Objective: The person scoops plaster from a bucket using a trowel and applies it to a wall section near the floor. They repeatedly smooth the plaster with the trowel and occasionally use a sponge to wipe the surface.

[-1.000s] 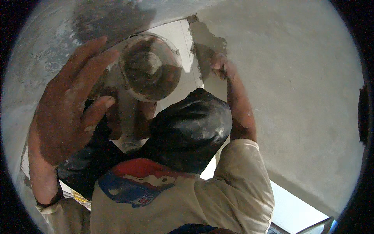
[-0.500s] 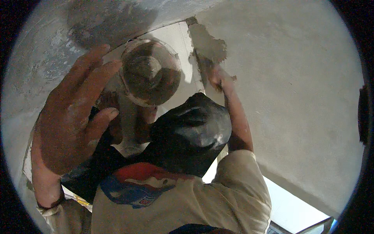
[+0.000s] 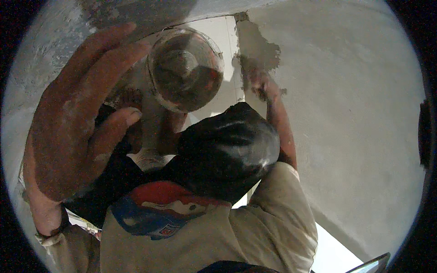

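Observation:
My left hand (image 3: 75, 118) is raised close in at the left, fingers stretched and thumb apart, holding nothing. Its fingertips appear beside the rim of a round bucket (image 3: 153, 88), whose inside looks coated with grey-brown residue. At the lower edge of the grey wall (image 3: 346, 113), my right hand (image 3: 265, 85) is closed, its fingers curled; what it grips is blurred and hidden. Just above this hand a darker, wet-looking patch of mortar (image 3: 261, 48) with a ragged edge spreads over the wall.
My bent knee in black trousers (image 3: 230, 136) rises between the bucket and my right forearm. Below the bucket my bare foot (image 3: 170, 125) shows. A pale floor strip (image 3: 223, 32) runs along the wall's foot. Another rough grey surface (image 3: 59, 50) lies at upper left.
The view has shifted slightly, so bucket and mortar patch appear higher and farther right. My left hand has risen a little, still spread. My right hand stays low by the patch.

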The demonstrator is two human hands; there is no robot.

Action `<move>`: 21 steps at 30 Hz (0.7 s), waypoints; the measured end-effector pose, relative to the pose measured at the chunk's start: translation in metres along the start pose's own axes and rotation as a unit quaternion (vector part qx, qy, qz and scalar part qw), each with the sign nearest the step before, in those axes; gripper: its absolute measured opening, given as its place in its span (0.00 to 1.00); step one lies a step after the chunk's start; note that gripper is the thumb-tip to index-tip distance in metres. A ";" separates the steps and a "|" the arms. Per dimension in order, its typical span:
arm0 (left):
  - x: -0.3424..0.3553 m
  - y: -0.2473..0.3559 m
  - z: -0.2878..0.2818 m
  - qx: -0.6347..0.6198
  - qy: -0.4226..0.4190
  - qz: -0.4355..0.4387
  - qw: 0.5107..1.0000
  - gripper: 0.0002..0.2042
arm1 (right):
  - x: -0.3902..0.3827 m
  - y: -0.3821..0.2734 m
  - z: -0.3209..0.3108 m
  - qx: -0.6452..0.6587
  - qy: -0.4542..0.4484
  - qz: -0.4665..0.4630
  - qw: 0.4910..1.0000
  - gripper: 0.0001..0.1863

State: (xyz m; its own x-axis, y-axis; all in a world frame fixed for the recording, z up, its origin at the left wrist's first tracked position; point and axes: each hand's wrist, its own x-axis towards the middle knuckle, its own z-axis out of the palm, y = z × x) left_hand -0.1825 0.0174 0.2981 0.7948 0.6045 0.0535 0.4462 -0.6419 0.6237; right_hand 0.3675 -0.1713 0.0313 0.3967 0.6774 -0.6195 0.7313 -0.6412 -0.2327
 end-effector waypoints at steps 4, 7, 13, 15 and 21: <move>0.006 -0.009 -0.002 0.045 -0.056 0.007 0.997 0.31 | -0.068 0.037 0.016 -0.008 0.009 0.065 0.998 0.18; 0.005 -0.005 -0.004 0.037 -0.062 0.000 0.997 0.31 | -0.101 0.046 0.030 0.003 0.029 0.081 0.996 0.18; 0.006 -0.006 0.001 0.019 -0.060 0.009 0.998 0.29 | -0.164 0.063 0.061 0.047 0.114 0.088 0.988 0.19; 0.007 -0.002 -0.003 -0.002 -0.066 -0.005 0.998 0.29 | -0.188 0.061 0.068 0.067 0.155 0.081 0.982 0.20; 0.006 0.004 0.002 0.018 -0.070 -0.021 0.997 0.30 | -0.229 0.031 0.072 0.063 0.247 0.004 0.967 0.21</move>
State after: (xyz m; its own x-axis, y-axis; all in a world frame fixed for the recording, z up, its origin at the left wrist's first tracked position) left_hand -0.1757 0.0177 0.2994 0.8238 0.5608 -0.0834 0.4927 -0.6355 0.5945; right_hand 0.2594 -0.3727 0.1115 0.6418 0.7415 -0.1954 0.6659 -0.6653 -0.3375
